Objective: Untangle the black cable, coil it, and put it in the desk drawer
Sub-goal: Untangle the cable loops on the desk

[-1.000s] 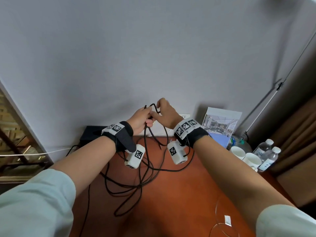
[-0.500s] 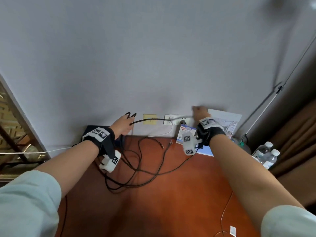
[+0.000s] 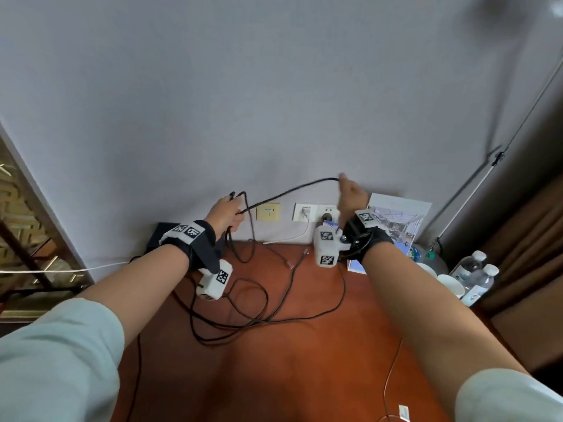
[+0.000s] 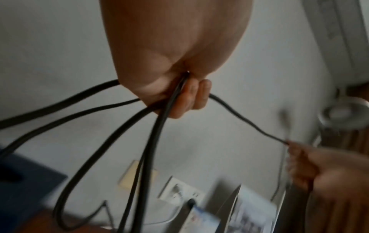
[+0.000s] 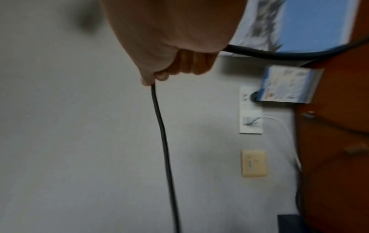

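Left hand (image 3: 224, 213) is raised above the far edge of the desk (image 3: 304, 360), fingers (image 4: 191, 97) curled tight around several gathered strands of the black cable (image 3: 289, 190). From this fist, loops hang down toward 6 o'clock and trail onto the desk surface, where more slack lies in loose overlapping curves near the centre.

Right hand (image 3: 352, 196) is held at about 3 o'clock from the left, well apart from it and slightly higher, in front of the grey wall (image 3: 274, 86). Its thumb and fingers are closed on a single run of the cable; the wrist view shows the strand leaving the pinch and a second length passing behind the palm. Between the two hands one strand spans in a shallow sag.

On the wall below the hands: a yellow plate (image 3: 268, 211) and white sockets (image 3: 315, 211), one with a white lead (image 3: 289, 237) plugged in. A picture card (image 3: 399, 217) leans at 3 o'clock; white cups (image 3: 451, 284) and water bottles (image 3: 475, 275) stand at the desk's right edge.
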A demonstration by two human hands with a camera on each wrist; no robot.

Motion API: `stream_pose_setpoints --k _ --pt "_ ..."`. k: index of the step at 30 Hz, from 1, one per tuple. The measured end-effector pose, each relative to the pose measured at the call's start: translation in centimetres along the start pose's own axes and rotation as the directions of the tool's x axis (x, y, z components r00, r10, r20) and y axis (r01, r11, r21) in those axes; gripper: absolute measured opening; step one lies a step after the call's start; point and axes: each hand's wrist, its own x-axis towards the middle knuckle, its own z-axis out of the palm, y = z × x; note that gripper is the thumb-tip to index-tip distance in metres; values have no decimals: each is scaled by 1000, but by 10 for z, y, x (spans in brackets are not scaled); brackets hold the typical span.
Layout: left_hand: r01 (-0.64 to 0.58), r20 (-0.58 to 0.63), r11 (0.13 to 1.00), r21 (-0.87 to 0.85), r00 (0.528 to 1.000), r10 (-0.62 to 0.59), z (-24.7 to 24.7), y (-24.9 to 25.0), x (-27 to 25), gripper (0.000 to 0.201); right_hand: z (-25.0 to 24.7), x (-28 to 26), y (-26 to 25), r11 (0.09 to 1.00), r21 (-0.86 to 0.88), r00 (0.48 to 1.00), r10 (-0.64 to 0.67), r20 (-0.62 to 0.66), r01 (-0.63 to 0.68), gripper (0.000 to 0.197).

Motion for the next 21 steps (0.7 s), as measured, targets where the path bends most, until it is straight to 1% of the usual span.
stream_pose_setpoints --k 1,2,3,4,6,7,8,9,10,11,12,13,14,15,16,17,18,19,20,21 --pt "-19 -83 997 79 996 26 -6 -5 1 26 -10 8 9 999 -38 993 26 -114 -30 44" --pt "-28 -166 982 187 984 60 -10 -9 2 24 -20 13 18 994 -51 981 84 -175 -94 46" --pt "-22 -226 955 297 970 92 -13 -13 3 22 -27 14 26 983 -36 970 170 -171 -179 48" --pt "-15 -258 925 380 959 121 -13 -15 4 23 -31 16 32 968 -40 964 240 -113 -246 48" --pt "-43 -261 893 448 949 176 -9 -12 3 27 -37 13 39 933 -216 951 304 55 -286 44" --pt "-73 -238 885 459 950 202 -5 -10 1 27 -37 12 41 896 -350 932 336 135 -272 43" --pt "-112 -207 878 464 951 231 -1 -7 0 27 -31 10 42 858 -466 935 321 154 -217 44" --pt "-154 -168 873 463 952 257 5 -3 -2 27 -23 7 40 822 -557 965 228 130 -119 48" --pt "-194 -125 862 468 951 282 10 0 -5 26 -13 -3 35 825 -563 975 151 162 -35 52" --pt "-227 -85 846 482 949 304 17 4 -7 27 -2 -9 32 897 -440 965 82 249 38 53" --pt "-250 -49 824 508 947 318 23 7 -9 28 10 -12 29 959 -276 946 36 321 57 48" --pt "-264 -21 804 534 946 324 30 11 -11 30 23 -17 24 987 -151 905 17 425 52 42" --pt "-276 5 784 555 944 329 36 14 -13 30 31 -27 15 993 -92 856 -16 517 74 34" --pt "-289 32 768 572 943 330 41 16 -15 29 37 -36 4 990 -75 807 -51 588 118 25" --pt "-305 59 763 570 941 332 45 18 -17 27 40 -40 -1 980 -86 770 -87 632 181 19" --pt "-314 75 784 536 942 327 47 18 -17 25 42 -41 -5 967 -94 747 -120 654 238 22" --pt "-316 78 820 477 945 318 47 18 -16 23 42 -40 -6 950 -107 735 -152 661 293 29" --pt "-305 71 856 417 950 304 46 17 -14 22 40 -36 -6 946 -99 739 -172 651 308 33" --pt "-296 58 878 376 953 297 43 15 -12 22 37 -32 -5 954 -81 771 -182 610 289 35" --pt "-288 38 891 351 955 294 39 13 -11 22 33 -27 -3 967 -49 818 -183 545 249 37"
